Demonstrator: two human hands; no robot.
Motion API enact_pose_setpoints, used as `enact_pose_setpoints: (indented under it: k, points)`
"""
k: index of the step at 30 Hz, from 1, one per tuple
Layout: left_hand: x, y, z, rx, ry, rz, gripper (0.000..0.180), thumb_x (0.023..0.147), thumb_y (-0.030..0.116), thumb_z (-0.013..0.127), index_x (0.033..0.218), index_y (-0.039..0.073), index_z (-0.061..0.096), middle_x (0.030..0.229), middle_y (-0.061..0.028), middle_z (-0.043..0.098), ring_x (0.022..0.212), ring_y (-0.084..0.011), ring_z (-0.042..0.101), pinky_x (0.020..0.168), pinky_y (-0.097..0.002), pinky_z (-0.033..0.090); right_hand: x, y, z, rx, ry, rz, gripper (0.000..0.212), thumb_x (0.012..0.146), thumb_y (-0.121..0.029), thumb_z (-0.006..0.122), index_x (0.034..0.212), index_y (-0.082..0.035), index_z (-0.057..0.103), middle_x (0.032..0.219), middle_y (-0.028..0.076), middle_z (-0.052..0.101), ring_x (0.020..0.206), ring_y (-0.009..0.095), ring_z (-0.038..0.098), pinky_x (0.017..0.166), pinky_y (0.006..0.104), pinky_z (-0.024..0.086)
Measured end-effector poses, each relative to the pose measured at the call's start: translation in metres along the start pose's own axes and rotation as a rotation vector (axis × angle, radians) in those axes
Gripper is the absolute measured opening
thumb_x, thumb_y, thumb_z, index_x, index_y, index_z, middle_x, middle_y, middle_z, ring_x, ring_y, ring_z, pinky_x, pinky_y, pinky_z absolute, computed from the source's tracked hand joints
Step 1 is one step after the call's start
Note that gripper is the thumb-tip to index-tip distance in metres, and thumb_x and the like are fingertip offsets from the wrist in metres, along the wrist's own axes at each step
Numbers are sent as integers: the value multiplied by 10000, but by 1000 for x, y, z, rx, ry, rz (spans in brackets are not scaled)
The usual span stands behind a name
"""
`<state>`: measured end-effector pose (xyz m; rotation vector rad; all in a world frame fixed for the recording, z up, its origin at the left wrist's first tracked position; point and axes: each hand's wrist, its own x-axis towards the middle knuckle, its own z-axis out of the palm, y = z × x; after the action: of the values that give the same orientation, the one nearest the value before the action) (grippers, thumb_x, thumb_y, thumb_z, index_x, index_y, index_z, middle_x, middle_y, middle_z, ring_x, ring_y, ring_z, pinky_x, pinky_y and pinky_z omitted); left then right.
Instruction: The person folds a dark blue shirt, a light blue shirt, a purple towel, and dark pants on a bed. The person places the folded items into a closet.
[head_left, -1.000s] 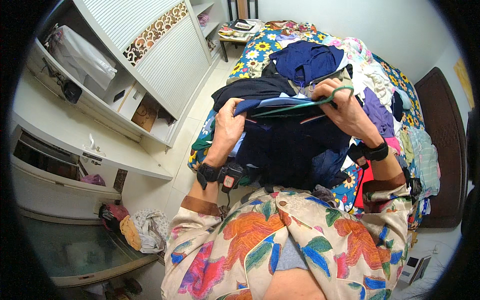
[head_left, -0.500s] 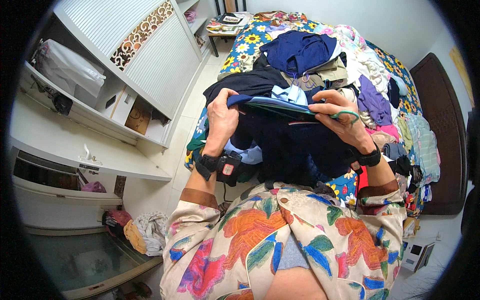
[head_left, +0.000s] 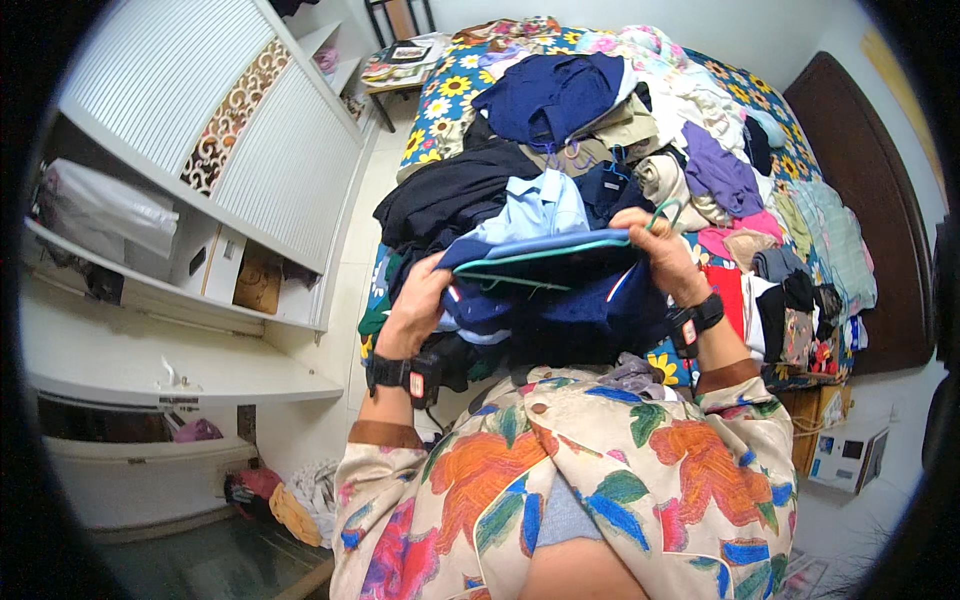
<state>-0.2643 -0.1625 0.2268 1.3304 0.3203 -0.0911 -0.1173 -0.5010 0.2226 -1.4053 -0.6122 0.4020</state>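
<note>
In front of my body a dark navy garment [head_left: 580, 325] hangs between my two hands, its top edge stretched wide. A green clothes hanger [head_left: 520, 252] runs along inside that edge, and its hook [head_left: 668, 208] sticks up beside my right fingers. My left hand [head_left: 412, 308] is closed on the garment's left corner. My right hand [head_left: 662, 255] pinches the opposite corner together with the hanger's end. Just beyond the hanger lies a light blue shirt [head_left: 545, 205] with a collar. The garment's lower part is bunched near my jacket and partly hidden in shadow.
Clothes cover a bed with a sunflower sheet [head_left: 452, 92]. Among them are a navy top [head_left: 560, 95], black clothing [head_left: 455, 195] and a purple garment [head_left: 722, 172]. A white cabinet [head_left: 300, 110] stands left, a dark headboard [head_left: 850, 240] right.
The garment's top edge has tipped so the hanger inside now shows. Both hands have come lower and nearer my body, and my view has shifted to the right.
</note>
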Motion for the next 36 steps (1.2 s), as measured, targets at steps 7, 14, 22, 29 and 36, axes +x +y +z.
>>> enact_pose_setpoints:
  k: [7,14,22,29,36]
  points:
    - [7,-77,4,171,51,-62,298,834,44,465,1084,39,628,824,-1,567,720,-119,531,625,-256,440,-14,14,29,306,-116,-439,527,1010,-498,382,826,-85,652,957,115,602,941,238,554,937,373,392]
    - [20,-124,4,457,-56,-61,281,853,79,448,1041,20,649,737,10,538,619,-94,473,576,-252,407,13,-47,63,-501,10,-263,325,1010,-296,513,877,-26,638,897,54,661,867,170,599,832,323,463]
    - [12,-151,-33,449,91,-148,333,858,73,484,1136,23,660,818,1,610,630,-93,505,572,-240,419,15,-140,26,476,212,-650,395,1006,-489,407,946,-114,520,921,88,620,669,128,524,606,238,437]
    - [-40,-141,-73,-153,415,-136,265,856,108,516,1100,49,599,946,-47,625,811,-182,627,740,-316,525,-86,-116,-45,-880,893,-362,237,1007,-245,527,1109,-35,566,835,55,582,694,125,543,616,254,444]
    - [-99,-119,-133,-690,264,195,418,966,254,425,1291,10,519,1253,-146,595,1120,-299,588,993,-462,482,-258,-27,-54,-853,841,501,230,888,-90,561,1070,47,594,801,111,636,709,191,612,623,329,476]
